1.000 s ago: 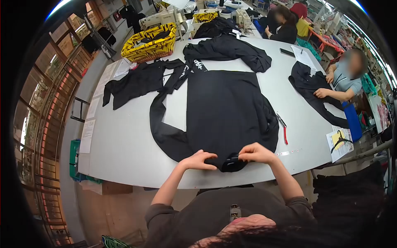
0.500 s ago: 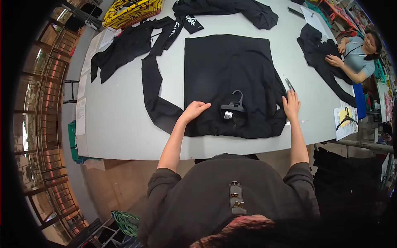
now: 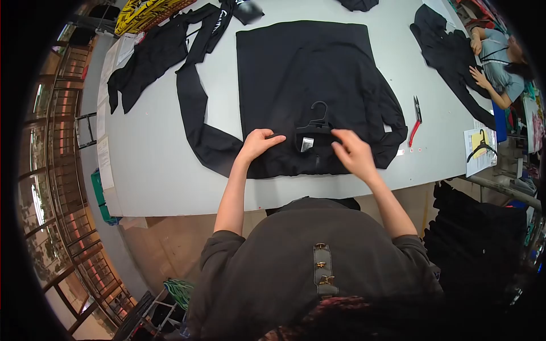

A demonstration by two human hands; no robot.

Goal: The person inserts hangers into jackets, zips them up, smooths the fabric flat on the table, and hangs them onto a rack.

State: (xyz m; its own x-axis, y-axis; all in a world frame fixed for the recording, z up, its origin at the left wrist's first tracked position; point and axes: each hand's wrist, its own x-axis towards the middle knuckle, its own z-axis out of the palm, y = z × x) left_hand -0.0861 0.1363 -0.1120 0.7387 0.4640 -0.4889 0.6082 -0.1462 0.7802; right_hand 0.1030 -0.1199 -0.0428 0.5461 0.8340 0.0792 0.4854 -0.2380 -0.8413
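Note:
A black long-sleeved garment (image 3: 301, 62) lies spread on the white table, with its collar towards me. A black hanger (image 3: 311, 125) sits in the neck opening, its hook pointing away from me, above a white label (image 3: 307, 144). My left hand (image 3: 257, 145) rests on the garment left of the collar, thumb and fingers apart. Close to the right side of the collar is my right hand (image 3: 355, 154), fingers spread from the thumb and nothing visible between them. Red-handled scissors (image 3: 416, 122) lie on the table right of the garment.
More black garments (image 3: 151, 65) lie at the far left. Across the table at the right, a person (image 3: 497, 62) handles another black garment (image 3: 449, 57). A second hanger (image 3: 482, 146) lies on papers at the right edge. A yellow-black patterned basket (image 3: 145, 14) stands at the back.
My right hand has left the scissors and moved to the collar; the scissors now lie farther right with their handles exposed. My left hand stays on the garment. The view has shifted.

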